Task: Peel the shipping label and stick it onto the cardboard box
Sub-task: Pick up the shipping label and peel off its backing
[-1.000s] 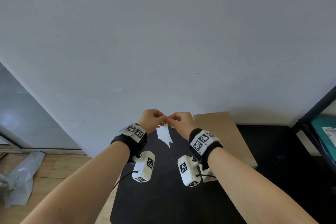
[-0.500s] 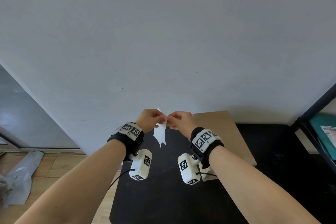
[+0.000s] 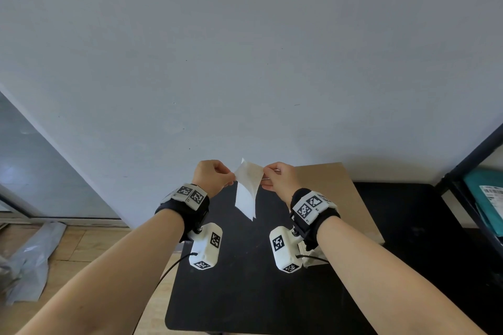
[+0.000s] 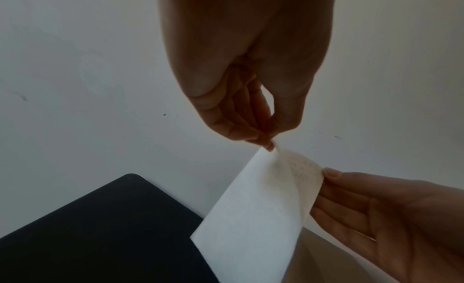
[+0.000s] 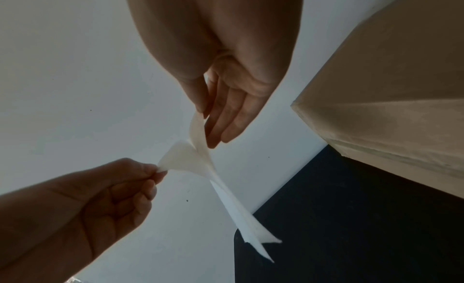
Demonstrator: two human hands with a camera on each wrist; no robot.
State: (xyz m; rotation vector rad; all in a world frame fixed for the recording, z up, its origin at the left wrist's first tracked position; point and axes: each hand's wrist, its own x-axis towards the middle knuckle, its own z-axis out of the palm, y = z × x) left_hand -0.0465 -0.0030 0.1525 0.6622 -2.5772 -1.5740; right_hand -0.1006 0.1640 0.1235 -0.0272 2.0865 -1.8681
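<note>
A white shipping label sheet (image 3: 247,193) hangs in the air above the black table (image 3: 245,280). At its top corner it splits into two layers. My left hand (image 3: 232,179) pinches one layer's corner and my right hand (image 3: 264,177) pinches the other. Lower down the layers still cling together (image 5: 241,214). I cannot tell which layer is the backing. In the left wrist view the left hand's fingertips (image 4: 270,146) nip the sheet (image 4: 251,218), with the right hand (image 4: 326,175) beside it. The brown cardboard box (image 3: 340,198) stands on the table behind my right hand, also in the right wrist view (image 5: 389,108).
A plain grey wall (image 3: 245,62) rises right behind the table. A dark shelf frame (image 3: 468,160) with a teal parcel (image 3: 487,198) stands at the right. Wooden floor and a crumpled plastic bag (image 3: 30,261) lie at the lower left.
My hands have drawn apart sideways and risen a little. The sheet's two layers, pressed together at my fingertips before, are now spread open at the top.
</note>
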